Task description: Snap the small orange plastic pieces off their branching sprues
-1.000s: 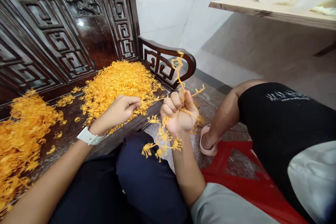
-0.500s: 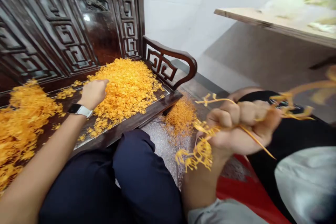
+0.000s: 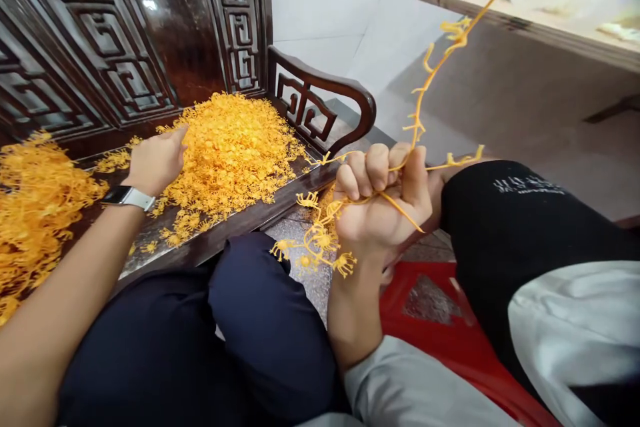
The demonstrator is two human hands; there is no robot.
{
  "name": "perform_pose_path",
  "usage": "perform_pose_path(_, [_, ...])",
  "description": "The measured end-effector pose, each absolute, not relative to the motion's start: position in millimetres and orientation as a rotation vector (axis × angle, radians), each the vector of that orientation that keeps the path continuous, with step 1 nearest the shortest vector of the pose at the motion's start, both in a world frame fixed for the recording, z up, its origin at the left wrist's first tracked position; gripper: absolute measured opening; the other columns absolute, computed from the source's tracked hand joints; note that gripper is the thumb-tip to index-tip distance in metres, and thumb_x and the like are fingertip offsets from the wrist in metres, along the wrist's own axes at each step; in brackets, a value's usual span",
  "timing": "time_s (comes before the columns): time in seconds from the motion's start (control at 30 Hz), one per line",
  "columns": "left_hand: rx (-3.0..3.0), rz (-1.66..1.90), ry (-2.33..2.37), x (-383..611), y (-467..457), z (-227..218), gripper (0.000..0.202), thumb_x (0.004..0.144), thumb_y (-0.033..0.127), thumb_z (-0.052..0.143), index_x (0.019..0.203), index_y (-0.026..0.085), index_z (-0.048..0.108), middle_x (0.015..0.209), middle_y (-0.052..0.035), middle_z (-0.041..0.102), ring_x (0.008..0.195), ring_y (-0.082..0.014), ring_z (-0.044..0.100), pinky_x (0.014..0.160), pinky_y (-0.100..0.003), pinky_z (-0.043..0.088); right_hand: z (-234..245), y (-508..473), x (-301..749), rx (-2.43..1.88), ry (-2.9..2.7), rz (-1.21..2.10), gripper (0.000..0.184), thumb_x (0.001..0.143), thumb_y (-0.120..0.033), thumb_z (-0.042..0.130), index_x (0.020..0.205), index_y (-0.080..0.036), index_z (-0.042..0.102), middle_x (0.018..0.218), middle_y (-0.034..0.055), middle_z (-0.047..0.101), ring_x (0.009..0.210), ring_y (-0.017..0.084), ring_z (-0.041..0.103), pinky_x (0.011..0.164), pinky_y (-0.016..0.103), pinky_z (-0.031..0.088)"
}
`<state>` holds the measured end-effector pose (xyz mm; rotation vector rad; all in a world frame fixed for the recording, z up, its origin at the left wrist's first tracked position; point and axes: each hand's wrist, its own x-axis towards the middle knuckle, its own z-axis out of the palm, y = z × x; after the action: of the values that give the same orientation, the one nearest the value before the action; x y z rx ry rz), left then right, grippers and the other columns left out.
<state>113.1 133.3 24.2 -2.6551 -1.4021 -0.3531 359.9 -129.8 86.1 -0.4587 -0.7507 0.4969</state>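
Observation:
My right hand (image 3: 383, 197) is closed around a yellow branching plastic sprue (image 3: 441, 65). One long runner rises from the fist with short stubs along it. Several small spidery flower-like pieces (image 3: 345, 263) hang from the branches at the wrist side. My left hand (image 3: 157, 159), with a watch on its wrist, is at the left edge of a heap of loose yellow pieces (image 3: 240, 150) on the dark wooden bench. Its fingers are curled, and whatever they hold is hidden.
Another yellow heap (image 3: 33, 213) lies on the bench (image 3: 200, 255) at the left. Bare stems cover the floor below the curved armrest (image 3: 367, 107). A red stool (image 3: 415, 307) and another person's leg in black shorts (image 3: 505, 213) are at the right. A wooden board (image 3: 465, 3) juts out above.
My right hand has moved left, and the sprue's long runner now points upward. My left hand has shifted slightly left and up in view. The view itself has also shifted.

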Motion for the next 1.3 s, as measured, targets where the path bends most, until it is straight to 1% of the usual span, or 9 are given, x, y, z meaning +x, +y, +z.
perform_pose_path(0.1, [-2.802,-0.405,-1.366,126.5,120.8,35.7,0.043,0.104,0.057,0.050,0.104,0.022,0.074,0.079,-0.0081,0.061,0.081,-0.0297,0.059,0.073,-0.036,0.034,82.5,-118.1,352.0,-0.508,-0.757,0.461,0.059,0.099,-0.055,0.066,0.065,-0.023,0.030,0.060,-0.0062,0.016,0.048,0.011,0.017,0.039,0.026,0.024])
perform_pose_path(0.17, [-3.018,-0.624,-1.286,143.0,95.7,53.9,0.047,0.100,0.061,0.057,0.080,0.020,0.071,0.072,-0.0084,0.064,0.078,-0.0292,0.063,0.075,-0.037,0.040,82.0,-106.4,345.8,-0.520,-0.725,0.414,0.052,0.101,-0.047,0.063,0.066,-0.023,0.033,0.062,-0.0054,0.020,0.049,0.011,0.022,0.042,0.025,0.030])
perform_pose_path(0.33, [-3.754,-1.083,-0.527,186.2,16.1,93.1,0.050,0.106,0.063,0.051,0.102,0.018,0.074,0.097,-0.0084,0.074,0.085,-0.0216,0.066,0.076,-0.032,0.050,81.4,-72.9,328.5,-0.528,-0.681,0.281,0.042,0.101,-0.042,0.059,0.070,-0.024,0.037,0.065,-0.0041,0.029,0.053,0.012,0.035,0.051,0.026,0.043])
perform_pose_path(0.57, [-3.880,-1.116,-0.392,191.3,11.6,83.5,0.039,0.099,0.050,0.068,0.078,0.018,0.065,0.065,0.0002,0.053,0.060,-0.0145,0.048,0.057,-0.028,0.041,71.4,-59.7,321.1,-0.525,-0.676,0.432,0.048,0.101,-0.048,0.060,0.070,-0.024,0.034,0.066,-0.0041,0.030,0.056,0.015,0.035,0.058,0.030,0.045])
perform_pose_path(0.8, [-3.686,-1.758,-0.736,184.3,45.6,50.0,0.037,0.096,0.046,0.071,0.074,0.021,0.055,0.062,0.0012,0.045,0.052,-0.0119,0.037,0.048,-0.026,0.030,58.8,-67.6,320.5,-0.334,-0.645,0.772,0.055,0.104,-0.058,0.057,0.068,-0.024,0.034,0.061,-0.0056,0.023,0.052,0.014,0.018,0.047,0.026,0.027])
perform_pose_path(1.03, [-3.546,-1.976,-1.275,190.3,62.5,15.3,0.037,0.089,0.050,0.075,0.076,0.024,0.053,0.064,0.0023,0.042,0.049,-0.0101,0.030,0.044,-0.027,0.026,45.8,-66.6,309.8,-0.379,-0.659,0.801,0.061,0.096,-0.072,0.061,0.070,-0.025,0.033,0.058,-0.0056,0.026,0.052,0.015,0.025,0.045,0.027,0.028])
perform_pose_path(1.13, [-3.461,-1.854,-1.687,181.5,76.8,7.6,0.043,0.088,0.064,0.069,0.078,0.026,0.049,0.064,0.0011,0.043,0.050,-0.0122,0.032,0.046,-0.030,0.025,54.9,-81.3,318.0,-0.358,-0.709,0.764,0.061,0.097,-0.063,0.067,0.069,-0.024,0.030,0.057,-0.0063,0.023,0.050,0.013,0.019,0.041,0.026,0.021])
perform_pose_path(1.23, [-3.347,-1.782,-1.958,167.1,92.7,4.4,0.049,0.083,0.073,0.065,0.078,0.028,0.047,0.065,-0.0010,0.048,0.052,-0.0145,0.035,0.048,-0.034,0.025,67.5,-95.1,323.8,-0.382,-0.682,0.749,0.057,0.097,-0.041,0.074,0.068,-0.024,0.029,0.058,-0.0066,0.020,0.049,0.011,0.013,0.041,0.026,0.017])
perform_pose_path(1.3, [-3.288,-1.788,-2.069,160.0,100.7,2.5,0.054,0.080,0.079,0.066,0.080,0.027,0.049,0.067,-0.0016,0.051,0.053,-0.0149,0.040,0.049,-0.035,0.026,69.6,-95.6,324.3,-0.352,-0.653,0.726,0.056,0.096,-0.039,0.075,0.067,-0.024,0.030,0.058,-0.0070,0.020,0.049,0.010,0.012,0.041,0.026,0.017])
